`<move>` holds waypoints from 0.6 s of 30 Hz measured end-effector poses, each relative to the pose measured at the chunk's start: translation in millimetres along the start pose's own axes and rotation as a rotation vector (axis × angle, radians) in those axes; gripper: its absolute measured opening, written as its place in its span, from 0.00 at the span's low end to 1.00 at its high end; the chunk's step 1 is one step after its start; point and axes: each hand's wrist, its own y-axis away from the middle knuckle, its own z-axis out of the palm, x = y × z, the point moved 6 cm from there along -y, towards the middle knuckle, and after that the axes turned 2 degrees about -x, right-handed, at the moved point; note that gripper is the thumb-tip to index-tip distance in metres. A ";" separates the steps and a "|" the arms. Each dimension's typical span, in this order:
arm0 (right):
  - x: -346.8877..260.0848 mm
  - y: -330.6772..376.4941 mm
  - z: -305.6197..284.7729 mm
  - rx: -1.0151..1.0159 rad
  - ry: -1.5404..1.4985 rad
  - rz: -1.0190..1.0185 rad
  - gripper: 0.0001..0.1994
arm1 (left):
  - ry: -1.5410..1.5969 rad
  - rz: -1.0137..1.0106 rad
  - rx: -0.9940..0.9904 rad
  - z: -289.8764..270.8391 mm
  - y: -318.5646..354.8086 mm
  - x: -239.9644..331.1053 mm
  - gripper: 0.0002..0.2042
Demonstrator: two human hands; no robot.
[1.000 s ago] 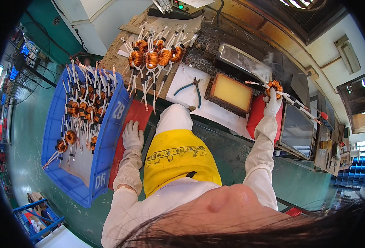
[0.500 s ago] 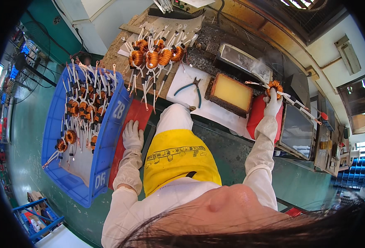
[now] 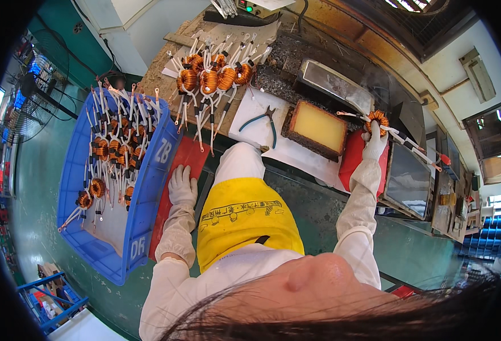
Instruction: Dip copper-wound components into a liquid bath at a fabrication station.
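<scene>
At the far right, my gloved right hand (image 3: 374, 145) is closed on a copper-wound toroidal coil (image 3: 378, 119) with white sleeved leads, above a red container (image 3: 355, 159). One lead points left toward a shiny metal solder pot (image 3: 337, 83); the others stretch to the lower right. My gloved left hand (image 3: 182, 185) rests with fingers stretched out on a red board (image 3: 174, 196), beside a blue crate (image 3: 154, 187). Inside the crate are several similar coils (image 3: 114, 150) with white leads. More coils (image 3: 208, 81) stand grouped on the bench.
Pliers (image 3: 269, 120) with teal handles lie on a white sheet (image 3: 250, 108). A dark-edged tray (image 3: 317, 126) holds a yellowish block. A controller box (image 3: 253, 8) with a green light sits at the back. A standing fan (image 3: 32, 85) is at the left.
Both hands and the coil stay in nearly the same place. The smoke over the metal pot looks thinner. A green light now shows on the controller box.
</scene>
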 end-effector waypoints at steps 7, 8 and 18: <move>0.5 -0.1 -1.4 0.007 0.019 0.009 0.16 | 0.005 0.003 0.003 -1.6 -0.6 0.8 0.23; 0.7 -0.3 -1.8 0.009 0.018 0.004 0.16 | 0.008 0.007 0.008 -1.8 -0.6 1.1 0.23; 0.5 0.4 -1.3 0.008 0.011 0.005 0.17 | 0.001 0.002 -0.001 -4.4 -1.4 2.6 0.23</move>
